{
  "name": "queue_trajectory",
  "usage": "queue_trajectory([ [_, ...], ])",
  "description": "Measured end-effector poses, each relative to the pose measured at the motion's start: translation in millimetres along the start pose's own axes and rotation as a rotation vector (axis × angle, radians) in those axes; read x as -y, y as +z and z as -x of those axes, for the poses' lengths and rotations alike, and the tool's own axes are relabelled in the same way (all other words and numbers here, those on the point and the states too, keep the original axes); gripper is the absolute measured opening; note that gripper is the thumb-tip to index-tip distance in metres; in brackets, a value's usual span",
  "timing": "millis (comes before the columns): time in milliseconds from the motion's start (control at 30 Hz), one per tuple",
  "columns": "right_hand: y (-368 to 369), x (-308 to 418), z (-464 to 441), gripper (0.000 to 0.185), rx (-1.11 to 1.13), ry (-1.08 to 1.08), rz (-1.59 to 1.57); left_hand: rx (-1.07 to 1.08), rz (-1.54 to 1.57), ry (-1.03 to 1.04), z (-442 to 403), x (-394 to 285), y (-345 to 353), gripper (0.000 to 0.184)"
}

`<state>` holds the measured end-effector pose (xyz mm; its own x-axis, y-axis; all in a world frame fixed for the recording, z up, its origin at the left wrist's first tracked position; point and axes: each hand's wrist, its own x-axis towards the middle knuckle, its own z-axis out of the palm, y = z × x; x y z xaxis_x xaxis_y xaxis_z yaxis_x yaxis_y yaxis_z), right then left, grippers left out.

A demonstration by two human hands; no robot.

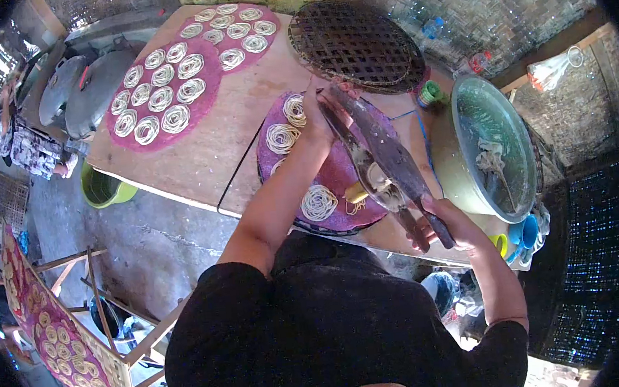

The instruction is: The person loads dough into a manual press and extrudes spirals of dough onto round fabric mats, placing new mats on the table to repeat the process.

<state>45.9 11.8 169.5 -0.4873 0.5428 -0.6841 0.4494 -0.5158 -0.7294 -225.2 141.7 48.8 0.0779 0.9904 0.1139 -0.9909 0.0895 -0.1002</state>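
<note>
A dark wooden press [385, 144], two long bars set face to face, slants over the near middle of the table, its far end to the left and its near end to the right. The left hand [316, 120] has the far end, fingers curled about the bars, though blur and overlap hide how tight that grip is. The right hand [451, 224] wraps the near end, thumb on one side and fingertips showing past the other bar, the fingers nearly closed.

The press looks stiff and fairly heavy, hard to break, and perhaps slick where the wood is worn; the two ends seem the natural places to hold, clear of the middle. There a brass-coloured cylinder [355, 192] juts out to the left, pale strands [356, 207] hanging just below its mouth. Those look soft, limp and easily torn, best left unpinched.

Beneath lies a round purple mat [329, 166], with a pale coil [318, 203] on its near part and others farther left. Beyond, on the wooden table [238, 112], magenta mats [207, 70] bear more coils at the far left, and a dark lattice tray [352, 48] lies at the far side. To the right stands a big green tub [446, 155]; at the far left, another person [37, 153] is partly visible.
</note>
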Motion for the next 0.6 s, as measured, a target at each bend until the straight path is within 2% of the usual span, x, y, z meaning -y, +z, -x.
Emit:
queue_trajectory([
  [133, -6.4, 12.5, 26.3, 0.065, -0.050, 0.079, 0.016, -0.021, -0.053, 0.062, 11.6, 25.5, -2.9, 0.042],
  [233, -8.7, 12.1, 23.7, 0.062, -0.147, -0.028, 0.163, 0.063, 0.012, 0.026, -6.4, 30.3, -3.0, 0.045],
  [367, -1.0, -6.4, 4.3, 0.060, -0.161, -0.134, 0.105, 0.080, -0.064, 0.012, -12.1, 8.5, 8.7, 0.044],
  [433, 11.0, -1.3, 7.1, 0.059, -0.131, -0.098, 0.007, 0.059, -0.137, 0.042, -0.5, 5.8, 18.0, 0.045],
  [500, 13.5, 1.3, 17.2, 0.058, -0.110, -0.100, -0.002, 0.050, -0.070, 0.008, 6.5, 6.3, 8.5, 0.046],
  [533, 14.2, 3.0, 24.1, 0.058, -0.125, -0.078, -0.016, -0.097, -0.162, 0.068, 9.7, 11.9, 3.7, 0.045],
  [600, 3.7, -1.3, 28.8, 0.058, -0.122, -0.032, -0.012, -0.098, -0.106, 0.043, 12.4, 23.5, -3.7, 0.045],
])
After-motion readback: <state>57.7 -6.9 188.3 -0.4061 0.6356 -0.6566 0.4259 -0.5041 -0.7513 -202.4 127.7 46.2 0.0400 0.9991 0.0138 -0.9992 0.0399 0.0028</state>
